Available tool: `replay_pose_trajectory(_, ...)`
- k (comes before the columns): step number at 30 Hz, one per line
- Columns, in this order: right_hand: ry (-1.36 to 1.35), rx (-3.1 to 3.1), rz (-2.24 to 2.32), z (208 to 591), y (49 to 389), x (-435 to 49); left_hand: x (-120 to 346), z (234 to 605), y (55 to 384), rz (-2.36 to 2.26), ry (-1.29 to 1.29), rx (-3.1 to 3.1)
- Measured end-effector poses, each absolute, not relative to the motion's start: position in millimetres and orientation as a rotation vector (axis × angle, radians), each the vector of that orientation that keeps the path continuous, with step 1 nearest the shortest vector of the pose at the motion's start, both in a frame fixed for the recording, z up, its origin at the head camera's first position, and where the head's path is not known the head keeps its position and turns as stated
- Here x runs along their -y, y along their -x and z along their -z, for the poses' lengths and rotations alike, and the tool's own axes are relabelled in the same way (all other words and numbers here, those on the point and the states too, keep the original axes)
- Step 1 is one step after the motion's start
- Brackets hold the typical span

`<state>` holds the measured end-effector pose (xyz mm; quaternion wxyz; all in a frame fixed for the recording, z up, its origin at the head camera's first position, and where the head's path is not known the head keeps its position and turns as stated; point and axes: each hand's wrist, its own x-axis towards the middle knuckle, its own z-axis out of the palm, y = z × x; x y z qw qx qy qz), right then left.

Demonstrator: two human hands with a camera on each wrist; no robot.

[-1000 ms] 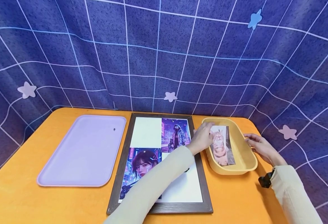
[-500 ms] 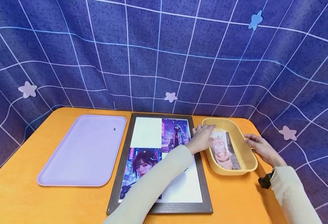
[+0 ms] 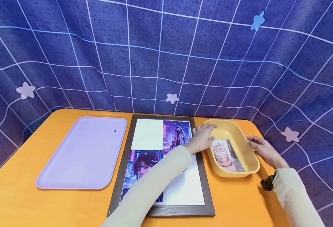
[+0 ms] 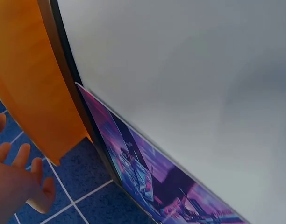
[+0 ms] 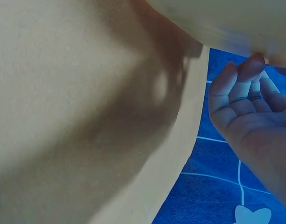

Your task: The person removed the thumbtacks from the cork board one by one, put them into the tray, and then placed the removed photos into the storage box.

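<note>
left hand (image 3: 201, 138) kinda loosely spread by the yellow bin (image 3: 242, 148), cat picture (image 3: 224, 156) inside, right hand (image 3: 265, 152) at its right side, can't tell if that grip's pinching

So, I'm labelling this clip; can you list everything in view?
Table: 1, orange, foreground
Curtain: 1, blue, behind table
Stars: 4 plus a cut-off one, pale and blue, on curtain
Tub: 1, yellow, table's right
Cat picture: at least 1, pinkish-orange, in tub
Frame: 1, dark brown, table's middle
White panel: 1, white, in frame
Hooded-figure picture: 1, purple, frame's upper right
Portrait picture: 1, purple, frame's lower left
Tray: 1, lilac, table's left
Speck: 1, dark, on tray
Wrist device: 1 plainly visible, black, right wrist
Sleeves: 2, cream, both arms
Left hand: 1, bare, tub's left edge
Right hand: 1, bare, tub's right side
</note>
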<state>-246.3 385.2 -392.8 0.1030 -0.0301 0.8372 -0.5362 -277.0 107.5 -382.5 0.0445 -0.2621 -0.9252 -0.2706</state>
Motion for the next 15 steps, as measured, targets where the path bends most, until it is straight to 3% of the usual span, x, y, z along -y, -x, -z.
replay_pose_trajectory(15, 0.12, -2.559, 1.432, 386, 248, -384, -76, 384, 290, 0.874, 0.78, 2.774)
